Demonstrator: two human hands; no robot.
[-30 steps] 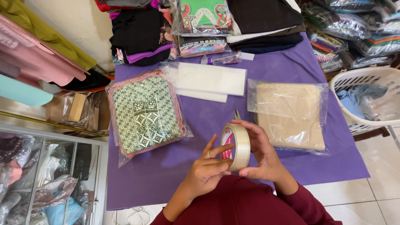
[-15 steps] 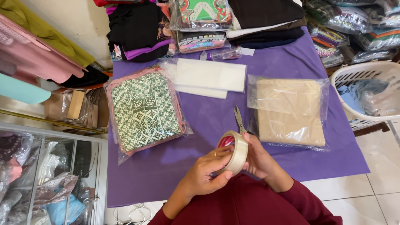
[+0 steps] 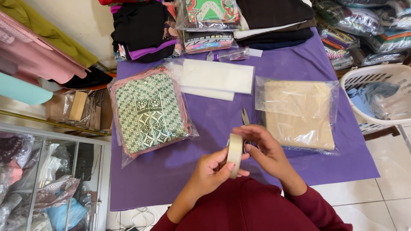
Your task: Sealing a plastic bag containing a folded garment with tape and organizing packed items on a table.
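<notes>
A person in a dark red long-sleeved top works over a table covered with a purple cloth [image 3: 214,167], seen from above. Both hands meet near the table's front edge, at about 6 o'clock in the view. The left hand [image 3: 209,171] grips a roll of pale beige tape [image 3: 234,155], held on edge so only its thin rim shows; the thumb presses the near side and the fingers curl round the far side. The right hand [image 3: 265,149] is cupped against the roll from the 3 o'clock side, fingers bent and touching its upper edge; whether they pinch a loose tape end cannot be told.

Just behind the hands, at 12 o'clock from the roll, the tips of a pair of scissors [image 3: 245,116] lie on the cloth, the handles hidden by the right hand. At 10 o'clock lies a clear bag holding a green-and-white patterned cloth [image 3: 150,113]. At 2 o'clock lies a clear bag holding a plain tan cloth [image 3: 297,113]. Between them, farther back, lie flat white sheets [image 3: 216,77]. Stacked folded fabrics [image 3: 205,21] line the far edge at 12 o'clock. A white laundry basket [image 3: 364,79] stands off the table at 3 o'clock.
</notes>
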